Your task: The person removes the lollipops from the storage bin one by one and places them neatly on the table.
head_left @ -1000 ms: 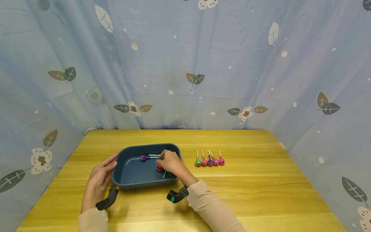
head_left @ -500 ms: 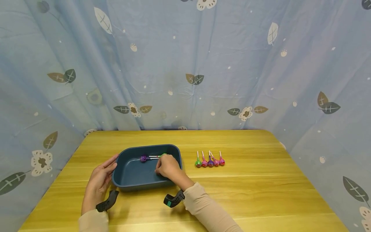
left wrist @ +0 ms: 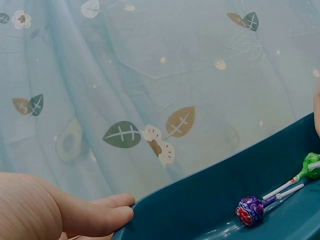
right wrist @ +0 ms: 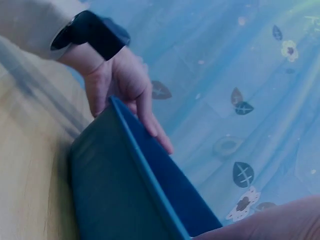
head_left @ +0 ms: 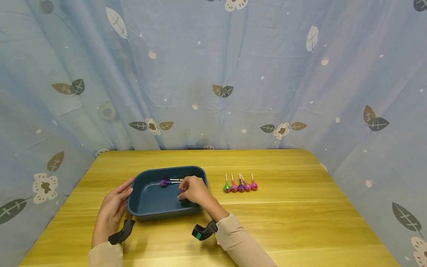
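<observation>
A dark blue rectangular tub (head_left: 163,216) stands on the left half of the table. My left hand (head_left: 112,207) rests against its left end, with straight fingers and the thumb touching the rim. Over the tub's right part my right hand (head_left: 196,191) pinches a lollipop (head_left: 182,190), of which only a bit of pink-red wrapper shows between the fingertips. A purple lollipop (left wrist: 249,211) lies inside along the far wall. Beside it in the left wrist view is a green lollipop (left wrist: 311,166), its stick alongside the purple one's; my right hand mostly covers it in the head view.
Right of the tub, several lollipops form a row with sticks pointing away: a green one (head_left: 227,188) at the left end, a purple one (head_left: 241,187) and pink ones (head_left: 254,185). A patterned blue curtain (head_left: 186,74) hangs behind the wooden table (head_left: 283,218).
My right hand dips lower into the tub, then rises slightly with a lollipop pinched at its fingertips. The red lollipop seen under it earlier is now hidden. My left hand stays put.
</observation>
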### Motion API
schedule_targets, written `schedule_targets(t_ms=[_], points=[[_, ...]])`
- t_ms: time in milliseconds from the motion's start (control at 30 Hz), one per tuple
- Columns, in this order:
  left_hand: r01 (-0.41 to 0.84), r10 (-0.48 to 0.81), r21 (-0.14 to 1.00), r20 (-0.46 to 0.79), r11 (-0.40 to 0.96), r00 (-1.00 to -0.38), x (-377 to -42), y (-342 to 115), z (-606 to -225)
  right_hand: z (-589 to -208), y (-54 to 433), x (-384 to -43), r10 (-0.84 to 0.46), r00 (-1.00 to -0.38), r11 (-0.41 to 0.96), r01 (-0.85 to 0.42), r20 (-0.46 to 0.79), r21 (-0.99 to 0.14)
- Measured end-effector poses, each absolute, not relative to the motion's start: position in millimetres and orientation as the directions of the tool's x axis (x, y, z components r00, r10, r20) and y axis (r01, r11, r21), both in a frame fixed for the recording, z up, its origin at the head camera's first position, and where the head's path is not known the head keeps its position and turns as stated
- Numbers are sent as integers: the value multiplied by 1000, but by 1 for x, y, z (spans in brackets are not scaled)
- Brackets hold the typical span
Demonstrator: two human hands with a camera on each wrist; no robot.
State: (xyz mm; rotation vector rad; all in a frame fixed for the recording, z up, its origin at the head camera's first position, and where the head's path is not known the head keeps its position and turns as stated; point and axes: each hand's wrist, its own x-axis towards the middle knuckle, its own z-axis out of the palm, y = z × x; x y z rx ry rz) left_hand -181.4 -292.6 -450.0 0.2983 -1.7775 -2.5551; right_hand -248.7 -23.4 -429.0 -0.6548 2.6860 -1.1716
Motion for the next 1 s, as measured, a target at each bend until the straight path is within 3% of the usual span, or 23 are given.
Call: schedule_targets(t_ms=[367, 1000], points=[[-121, -112, 921, -173, -370, -978, -181, -293, -447, -422, -3, -244, -429, -901, 380, -243, 62, -892], [-114, -100, 930, -157, -348, -982, -182, -295, -450, -414, 35, -247, -407, -910, 276, -205, 79, -939]])
